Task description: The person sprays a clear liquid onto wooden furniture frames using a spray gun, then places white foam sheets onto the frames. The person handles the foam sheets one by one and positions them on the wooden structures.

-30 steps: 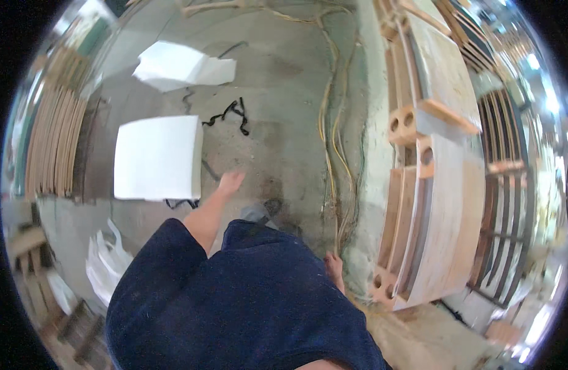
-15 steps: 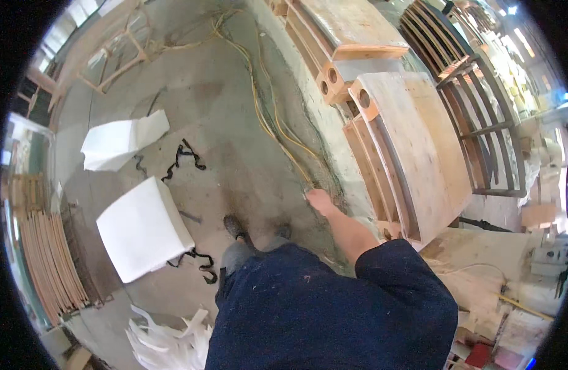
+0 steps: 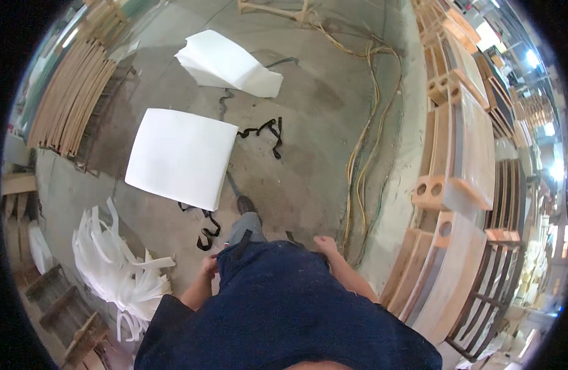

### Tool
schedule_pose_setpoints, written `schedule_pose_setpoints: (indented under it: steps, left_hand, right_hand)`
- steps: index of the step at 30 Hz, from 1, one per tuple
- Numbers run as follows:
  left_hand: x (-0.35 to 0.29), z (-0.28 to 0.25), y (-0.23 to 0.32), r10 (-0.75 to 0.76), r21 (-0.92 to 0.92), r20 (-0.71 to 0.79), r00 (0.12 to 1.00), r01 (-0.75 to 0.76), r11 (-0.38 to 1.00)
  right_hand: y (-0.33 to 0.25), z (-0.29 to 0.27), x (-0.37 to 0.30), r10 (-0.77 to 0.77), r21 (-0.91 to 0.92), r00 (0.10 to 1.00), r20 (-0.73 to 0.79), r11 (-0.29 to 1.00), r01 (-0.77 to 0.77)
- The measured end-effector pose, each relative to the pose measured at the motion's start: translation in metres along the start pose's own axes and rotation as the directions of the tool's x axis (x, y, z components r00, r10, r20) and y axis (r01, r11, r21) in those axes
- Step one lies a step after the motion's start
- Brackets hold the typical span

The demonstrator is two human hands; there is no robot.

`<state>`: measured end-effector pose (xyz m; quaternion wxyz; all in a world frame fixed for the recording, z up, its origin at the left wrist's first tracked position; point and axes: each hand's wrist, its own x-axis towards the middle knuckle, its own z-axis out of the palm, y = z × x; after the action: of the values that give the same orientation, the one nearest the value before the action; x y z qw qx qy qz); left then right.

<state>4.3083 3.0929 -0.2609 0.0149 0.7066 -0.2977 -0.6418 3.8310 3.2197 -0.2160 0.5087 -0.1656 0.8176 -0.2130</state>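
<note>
My left hand (image 3: 209, 265) hangs low beside my left hip, partly behind the dark blue shirt. Its fingers are too hidden to read. On the other side, my right hand (image 3: 325, 244) hangs next to my right hip, fingers curled in, with nothing seen in it. Ahead and to the left, a large white foam sheet (image 3: 182, 157) lies on the floor with black straps (image 3: 208, 229) poking out at its near edge. Farther off lies a second, bent white sheet (image 3: 228, 65). Another black strap (image 3: 268, 131) is tangled beside the nearer sheet. Neither hand touches any of these.
White foam strips (image 3: 120, 262) are heaped at the near left. Wooden slats (image 3: 71, 98) stand stacked at the far left. Yellow cables (image 3: 365, 132) run along the floor to my right, beside a row of wooden box frames (image 3: 460, 148). Dark slatted frames (image 3: 484, 290) stand beyond them.
My view has swung to the right-hand side of the boxes less and toward the foam sheets more. My left hand has come into view; my right hand has dropped closer to my hip.
</note>
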Motion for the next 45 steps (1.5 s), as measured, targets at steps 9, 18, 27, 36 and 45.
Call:
schedule_pose_setpoints:
  steps: [9,18,27,36,45]
  left_hand:
    - [0.017,-0.02,0.232,0.181,-0.172,-0.152,0.972,-0.206,0.963]
    - [0.028,-0.048,0.23,-0.21,-0.435,-0.404,0.891,0.015,0.9]
    - [-0.016,0.108,0.246,-0.657,-0.52,-0.059,0.752,0.538,0.663]
    - [0.036,0.136,0.395,-0.621,-0.442,-0.2,0.758,0.496,0.747]
    - [0.142,0.058,0.518,-0.2,-0.246,-0.296,0.934,0.127,0.961]
  right_hand:
    - [-0.253,0.002,0.138,-0.067,0.185,0.988,-0.14,0.978,0.093]
    - [-0.563,0.104,0.429,-0.212,0.388,0.968,-0.131,0.888,0.247]
    - [-0.717,0.188,0.668,0.043,0.564,0.998,-0.042,0.826,-0.012]
    - [-0.756,0.224,0.788,0.169,0.564,0.959,-0.227,0.826,-0.012]
    - [-0.87,0.191,0.68,-0.179,0.43,0.887,-0.426,0.822,0.373]
